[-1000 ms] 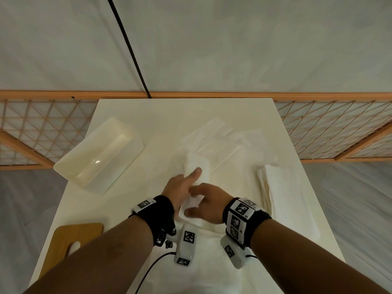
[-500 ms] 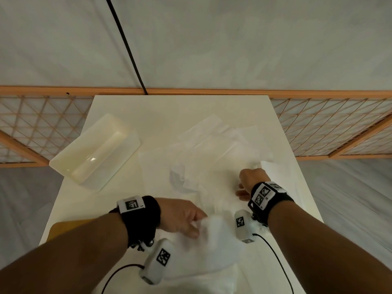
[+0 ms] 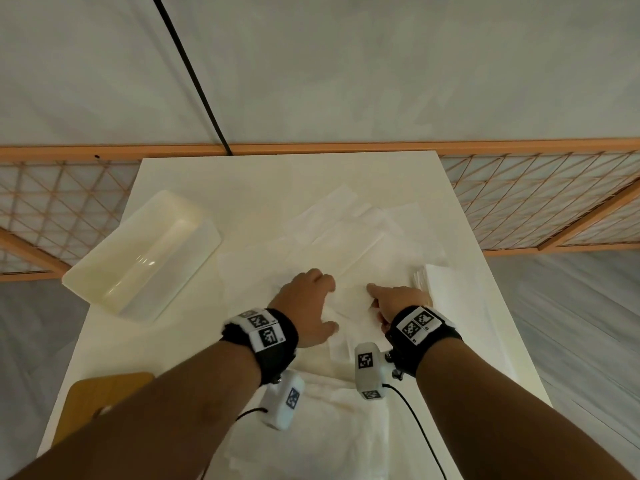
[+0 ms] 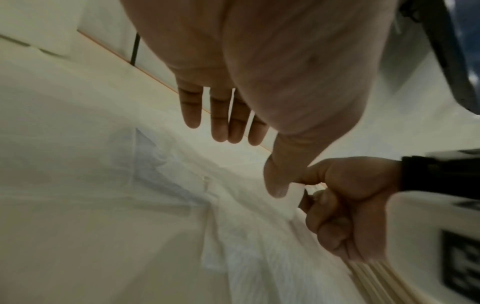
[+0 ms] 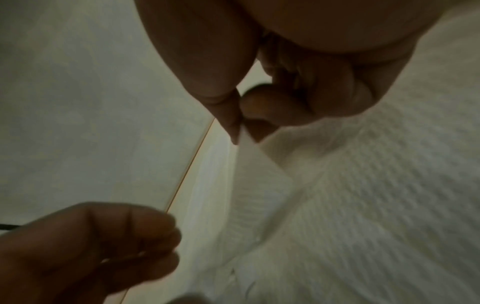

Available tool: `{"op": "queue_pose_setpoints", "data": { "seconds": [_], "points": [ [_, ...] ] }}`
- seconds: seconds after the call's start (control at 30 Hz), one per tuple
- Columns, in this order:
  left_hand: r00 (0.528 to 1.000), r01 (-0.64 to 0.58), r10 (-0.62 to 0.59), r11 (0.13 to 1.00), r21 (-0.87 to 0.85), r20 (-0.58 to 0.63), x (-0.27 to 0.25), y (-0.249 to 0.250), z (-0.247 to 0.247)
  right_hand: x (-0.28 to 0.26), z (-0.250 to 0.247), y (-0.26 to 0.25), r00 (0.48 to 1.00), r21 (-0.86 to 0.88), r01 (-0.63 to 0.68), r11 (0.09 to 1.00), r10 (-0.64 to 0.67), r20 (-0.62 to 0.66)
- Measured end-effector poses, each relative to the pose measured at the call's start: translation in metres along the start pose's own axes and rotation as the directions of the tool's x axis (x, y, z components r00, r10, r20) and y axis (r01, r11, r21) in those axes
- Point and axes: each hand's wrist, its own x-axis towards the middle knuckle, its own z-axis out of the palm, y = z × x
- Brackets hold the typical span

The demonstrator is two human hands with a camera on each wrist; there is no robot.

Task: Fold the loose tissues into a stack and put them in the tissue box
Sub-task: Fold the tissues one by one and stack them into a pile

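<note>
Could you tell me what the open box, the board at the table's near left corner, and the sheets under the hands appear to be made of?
Tissue box: apparently glossy cream plastic, given the highlights on its floor and its rounded, moulded corners.
Board: looks like matte wood or bamboo, warm tan; its grain is too small to tell.
Loose tissues: thin white paper, semi-translucent where they overlap; the right wrist view shows an embossed texture.

No words, brand names or numbers can be read. The only signs are black-and-white square code markers on the left wristband (image 3: 264, 330), the right wristband (image 3: 418, 326) and the two white wrist cameras (image 3: 367, 370); small print beside the markers is too small to read.
</note>
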Motion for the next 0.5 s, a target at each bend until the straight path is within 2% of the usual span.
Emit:
{"op": "queue_pose_setpoints", "data": {
  "seconds": [0.07,0.17,0.2,0.27,0.3,0.33,0.4,0.43,0.5],
  "points": [
    [0.999,0.006,-0.007,0.999,-0.033,-0.041,0.013,0.006,0.004,-0.001,0.003,-0.003,0.997,0.035,0.071,0.997,-0.071,-0.011],
    [0.998,0.001,-0.001,1.000,0.008,-0.067,0.021,0.013,0.015,-0.005,0.004,-0.009,0.987,0.170,0.159,0.973,-0.159,-0.011],
    [0.995,0.009,-0.013,0.999,-0.037,-0.095,0.022,0.015,0.019,-0.007,0.004,-0.012,0.982,0.230,0.184,0.956,-0.190,0.000],
    [0.972,0.056,-0.109,0.968,-0.245,-0.208,0.024,0.015,0.024,-0.014,0.005,-0.020,0.962,0.367,0.233,0.900,-0.270,0.051],
    [0.944,0.119,-0.227,0.912,-0.393,-0.239,0.027,0.011,0.025,-0.018,0.006,-0.025,0.944,0.413,0.255,0.874,-0.318,0.090],
    [0.898,0.197,-0.376,0.808,-0.555,-0.228,0.031,0.006,0.024,-0.019,0.006,-0.029,0.927,0.431,0.268,0.862,-0.353,0.129],
    [0.779,0.286,-0.615,0.523,-0.803,-0.123,0.036,-0.003,0.021,-0.019,0.008,-0.032,0.920,0.403,0.262,0.877,-0.353,0.170],
    [0.738,0.295,-0.669,0.440,-0.848,-0.091,0.037,-0.008,0.018,-0.016,0.010,-0.032,0.936,0.375,0.239,0.896,-0.315,0.157],
    [0.707,0.325,-0.706,0.377,-0.867,-0.042,0.040,-0.015,0.014,-0.004,0.014,-0.026,0.968,0.305,0.188,0.934,-0.229,0.105]
  ]
}}
